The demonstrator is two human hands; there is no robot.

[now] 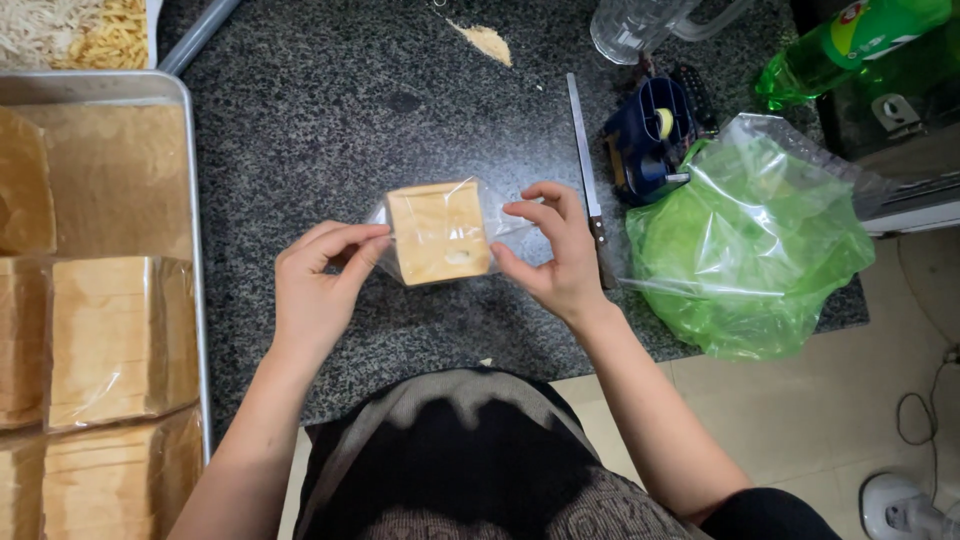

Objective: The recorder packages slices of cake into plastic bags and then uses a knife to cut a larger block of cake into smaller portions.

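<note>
Clear-wrapped bread slice (pixel 440 233) above granite counter (pixel 330 110), left hand (pixel 318 290) and right hand (pixel 555 255) pinching its opposite edges, wrists bent inward.

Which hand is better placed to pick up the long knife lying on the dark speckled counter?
Probably the right hand: the long knife lies just beside it, while the left hand is across the clear-bagged square bread, which both hands hold.

Both hands, the left hand (pixel 318 290) and right hand (pixel 556 255), pinch a clear-wrapped bread slice (pixel 439 232). It sits above the dark granite counter (pixel 330 110). A knife (pixel 586 165) lies just right.
</note>
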